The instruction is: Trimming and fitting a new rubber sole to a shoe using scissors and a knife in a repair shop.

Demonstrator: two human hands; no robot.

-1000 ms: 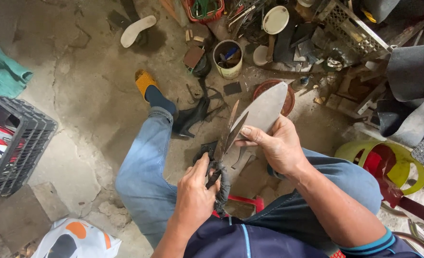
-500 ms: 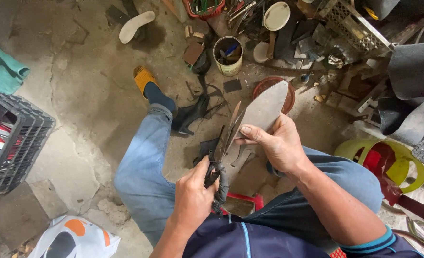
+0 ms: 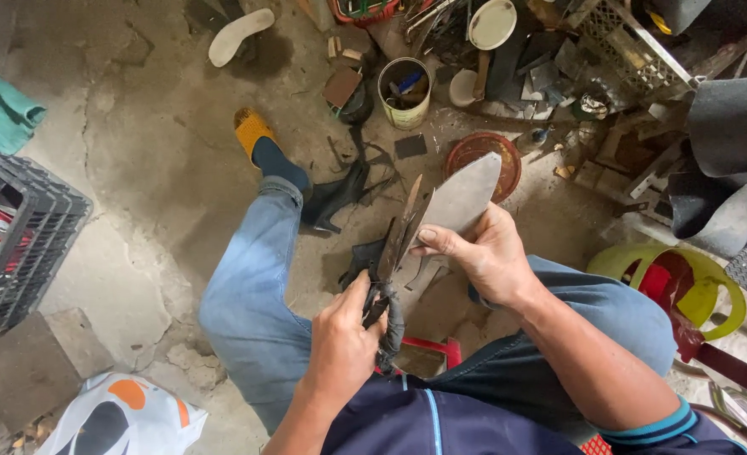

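Above the person's knees, a grey sole-shaped sheet [image 3: 462,198], seemingly thin and flexible, is pinched at its near edge by the right hand [image 3: 483,253]. The left hand [image 3: 344,341] grips scissors [image 3: 394,253] cutting beside it. Beyond: a tin can [image 3: 404,93].

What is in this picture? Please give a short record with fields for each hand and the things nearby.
Left hand: grips the handles of large scissors, blades open.
Right hand: holds a grey sole-shaped sheet against the blades.
Floor: cracked concrete, with scraps.
Ahead: a tin can with tools, a round reddish dish.
Left side: a black crate.
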